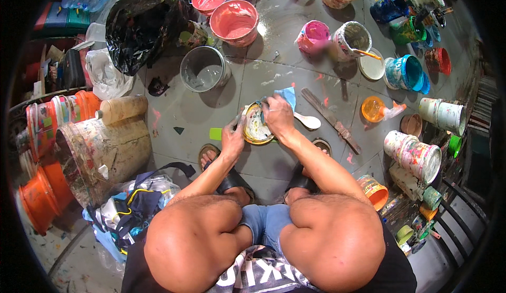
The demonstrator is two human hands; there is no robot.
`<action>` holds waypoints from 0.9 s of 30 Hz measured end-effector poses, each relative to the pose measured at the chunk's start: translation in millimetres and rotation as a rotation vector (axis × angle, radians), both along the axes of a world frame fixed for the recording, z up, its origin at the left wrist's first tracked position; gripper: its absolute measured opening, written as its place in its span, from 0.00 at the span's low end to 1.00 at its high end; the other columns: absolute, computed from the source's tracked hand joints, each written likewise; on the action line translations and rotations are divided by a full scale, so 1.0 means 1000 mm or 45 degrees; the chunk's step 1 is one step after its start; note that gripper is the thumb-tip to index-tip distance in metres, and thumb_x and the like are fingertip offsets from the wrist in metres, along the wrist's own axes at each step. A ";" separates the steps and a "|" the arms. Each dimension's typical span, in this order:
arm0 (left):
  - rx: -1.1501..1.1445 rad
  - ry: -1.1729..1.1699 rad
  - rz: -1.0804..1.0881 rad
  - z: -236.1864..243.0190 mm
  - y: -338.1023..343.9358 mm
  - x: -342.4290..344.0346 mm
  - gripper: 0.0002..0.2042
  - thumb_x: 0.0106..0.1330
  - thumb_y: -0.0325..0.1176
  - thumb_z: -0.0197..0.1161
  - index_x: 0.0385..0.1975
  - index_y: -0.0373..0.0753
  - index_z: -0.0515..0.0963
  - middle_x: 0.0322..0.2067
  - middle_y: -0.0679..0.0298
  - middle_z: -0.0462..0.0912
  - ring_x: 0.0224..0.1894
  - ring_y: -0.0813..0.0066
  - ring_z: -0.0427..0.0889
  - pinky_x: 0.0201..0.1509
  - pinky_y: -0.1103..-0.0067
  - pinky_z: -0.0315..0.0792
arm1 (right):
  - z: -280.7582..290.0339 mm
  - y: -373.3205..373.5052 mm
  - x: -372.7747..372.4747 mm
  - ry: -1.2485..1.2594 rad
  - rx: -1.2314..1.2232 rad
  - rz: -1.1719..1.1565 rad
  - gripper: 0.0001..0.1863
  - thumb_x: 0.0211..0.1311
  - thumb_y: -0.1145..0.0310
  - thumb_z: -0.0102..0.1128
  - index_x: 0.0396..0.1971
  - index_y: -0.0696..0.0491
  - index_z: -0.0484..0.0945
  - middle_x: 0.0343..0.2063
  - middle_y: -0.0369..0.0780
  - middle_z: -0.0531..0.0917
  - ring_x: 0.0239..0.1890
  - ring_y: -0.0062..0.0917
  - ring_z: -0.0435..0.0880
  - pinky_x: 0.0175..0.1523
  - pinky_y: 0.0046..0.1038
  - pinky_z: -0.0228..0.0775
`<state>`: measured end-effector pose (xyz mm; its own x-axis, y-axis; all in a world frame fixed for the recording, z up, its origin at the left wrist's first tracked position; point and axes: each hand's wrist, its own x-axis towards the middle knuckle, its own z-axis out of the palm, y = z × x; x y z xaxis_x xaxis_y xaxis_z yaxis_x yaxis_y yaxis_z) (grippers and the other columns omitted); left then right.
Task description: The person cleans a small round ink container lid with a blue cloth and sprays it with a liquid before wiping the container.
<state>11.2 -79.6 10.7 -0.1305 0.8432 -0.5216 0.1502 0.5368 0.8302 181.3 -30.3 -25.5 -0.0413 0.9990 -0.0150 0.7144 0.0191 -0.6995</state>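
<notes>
Between my feet is a round, paint-smeared container (256, 129) with a yellow rim and a whitish, speckled inside; whether it is a lid or a deeper tub I cannot tell. My left hand (232, 138) is closed on its left edge. Bent over the upper right part of its rim, the fingers of my right hand (278, 116) are closed on a blue cloth (288, 96), which sticks out past the knuckles. A white spoon (308, 120) lies just right of that hand. Farther right rests a long, paint-crusted stick (331, 120).
A grey bucket (204, 69) and a pink paint tub (235, 23) stand ahead. Paint pots, including a turquoise one (405, 72), line the right. On the left are a black plastic bag (142, 27), a large stained bucket (108, 150) and a pile of rags (134, 208).
</notes>
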 end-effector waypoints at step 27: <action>-0.033 -0.123 0.460 -0.026 -0.008 0.013 0.19 0.80 0.41 0.55 0.45 0.25 0.80 0.36 0.57 0.87 0.36 0.76 0.80 0.42 0.75 0.75 | 0.011 -0.079 0.028 -0.134 -0.365 0.259 0.10 0.64 0.67 0.60 0.37 0.59 0.75 0.38 0.52 0.81 0.44 0.52 0.82 0.49 0.51 0.75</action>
